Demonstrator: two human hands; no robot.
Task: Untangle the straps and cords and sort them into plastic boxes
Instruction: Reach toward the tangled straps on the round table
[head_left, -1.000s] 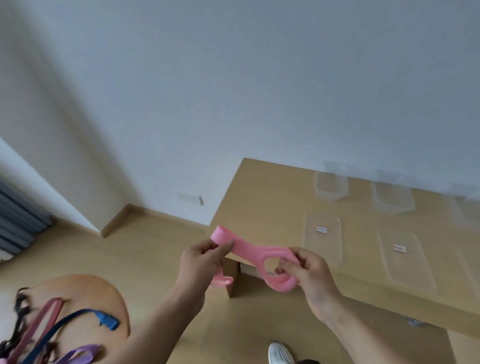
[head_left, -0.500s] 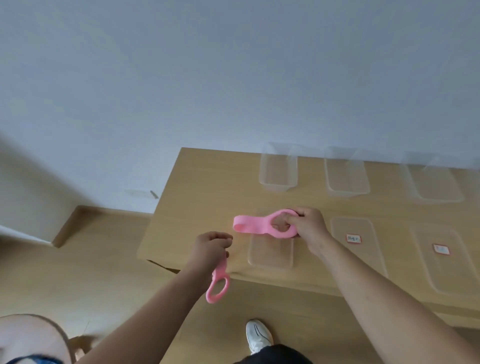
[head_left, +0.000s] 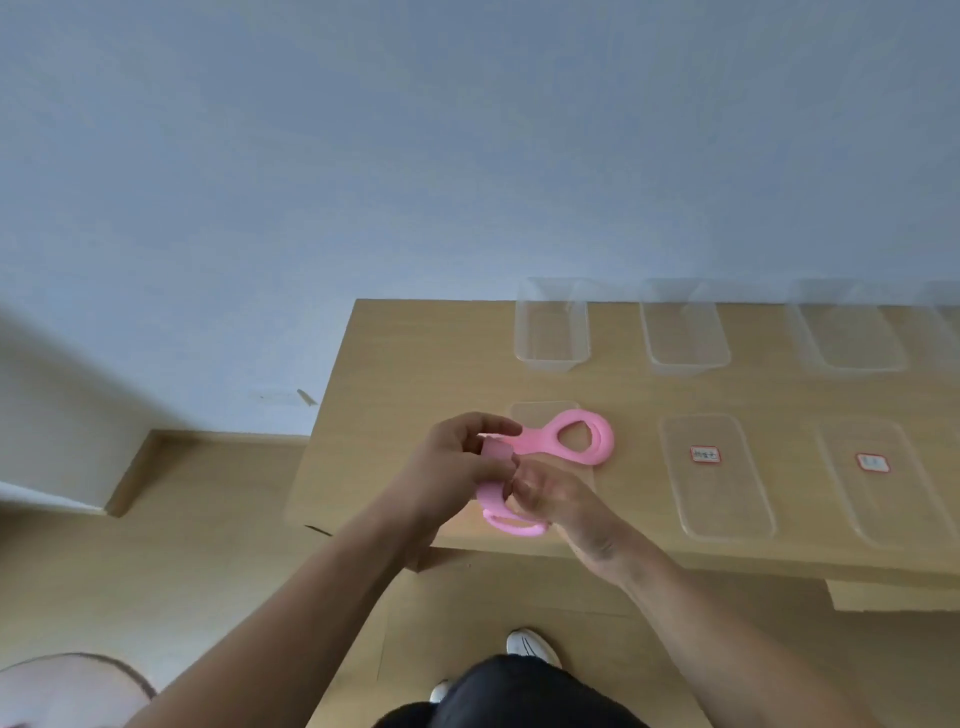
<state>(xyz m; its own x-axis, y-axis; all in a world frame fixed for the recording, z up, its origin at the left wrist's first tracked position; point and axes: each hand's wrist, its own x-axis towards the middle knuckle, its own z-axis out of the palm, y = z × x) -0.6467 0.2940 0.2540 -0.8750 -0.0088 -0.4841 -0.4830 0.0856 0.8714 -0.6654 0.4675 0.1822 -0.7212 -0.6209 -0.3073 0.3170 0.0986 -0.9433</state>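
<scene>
My left hand hangs over the near left part of the desk. Its grip is narrow: thumb and forefinger curl inward and pinch a folded bend of the pink strap. Below that pinch the strap drops in a short length and ends in a loop at the desk's front edge.

My right hand is just beside the left, the two nearly touching. Its fingers curl closely on that lower length of strap, just above the near loop. I cannot tell how much of the strap they wrap.

From the left hand's pinch the strap runs to the right, away from me, into a rounded loop. That loop lies flat, partly over a clear lid on the desk.

Further right, two labelled lids lie flat side by side, apart from the strap, each with a small red-bordered sticker. Along the back edge by the wall is a row of clear plastic boxes, open side up, well apart from both hands.
</scene>
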